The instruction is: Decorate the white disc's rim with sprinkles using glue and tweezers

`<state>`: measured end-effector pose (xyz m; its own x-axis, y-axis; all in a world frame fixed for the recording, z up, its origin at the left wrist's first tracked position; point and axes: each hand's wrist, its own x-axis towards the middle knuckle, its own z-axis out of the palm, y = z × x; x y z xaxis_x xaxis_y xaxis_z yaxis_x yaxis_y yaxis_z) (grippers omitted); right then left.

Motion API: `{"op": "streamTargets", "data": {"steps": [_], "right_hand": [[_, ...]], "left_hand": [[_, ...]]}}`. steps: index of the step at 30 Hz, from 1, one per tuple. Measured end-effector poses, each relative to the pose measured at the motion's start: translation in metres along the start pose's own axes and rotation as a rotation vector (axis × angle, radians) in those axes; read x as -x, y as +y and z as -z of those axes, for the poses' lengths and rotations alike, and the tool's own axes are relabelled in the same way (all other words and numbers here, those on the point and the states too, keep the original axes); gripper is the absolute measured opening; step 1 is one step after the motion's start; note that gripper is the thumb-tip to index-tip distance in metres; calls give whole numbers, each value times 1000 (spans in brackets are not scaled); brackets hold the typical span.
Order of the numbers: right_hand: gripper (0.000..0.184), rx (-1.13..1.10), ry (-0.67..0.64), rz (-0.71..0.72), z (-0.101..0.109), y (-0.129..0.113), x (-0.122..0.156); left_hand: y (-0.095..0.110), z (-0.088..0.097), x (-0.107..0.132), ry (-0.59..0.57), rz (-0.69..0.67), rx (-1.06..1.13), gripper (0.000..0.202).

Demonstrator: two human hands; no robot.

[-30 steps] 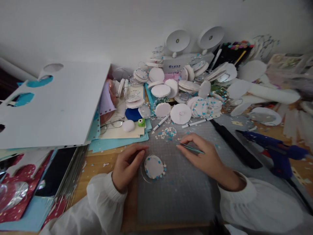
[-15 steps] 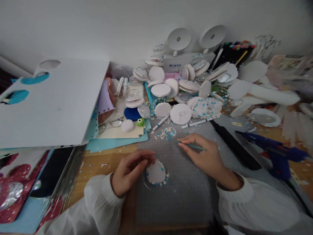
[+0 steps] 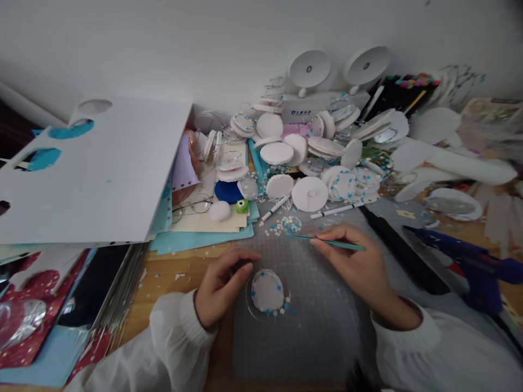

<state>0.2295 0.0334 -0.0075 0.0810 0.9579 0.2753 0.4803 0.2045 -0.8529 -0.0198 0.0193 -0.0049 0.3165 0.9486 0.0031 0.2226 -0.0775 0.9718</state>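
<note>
A small white disc ringed with blue and white paper bits lies on the grey cutting mat. My left hand rests beside the disc's left edge, fingers curled and touching its rim. My right hand pinches thin teal tweezers, whose tips point left toward a little heap of blue and white confetti at the mat's far edge.
Many white discs are piled at the back, with two markers, eyeglasses and a green punch. A large white board covers the left. A blue glue gun and a black bar lie right.
My right hand has stretched the tweezers left toward the confetti heap. My left hand tilted the disc up, then laid it flat again.
</note>
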Motion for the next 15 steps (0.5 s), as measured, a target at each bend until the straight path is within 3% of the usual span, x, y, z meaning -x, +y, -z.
{"op": "streamTargets", "data": {"steps": [7, 15], "right_hand": [[9, -257, -39, -84, 4, -5, 6], [10, -425, -127, -48, -1, -13, 13]], "left_hand": [[5, -8, 1, -166, 49, 90, 26], [8, -18, -13, -23, 36, 110, 21]]}}
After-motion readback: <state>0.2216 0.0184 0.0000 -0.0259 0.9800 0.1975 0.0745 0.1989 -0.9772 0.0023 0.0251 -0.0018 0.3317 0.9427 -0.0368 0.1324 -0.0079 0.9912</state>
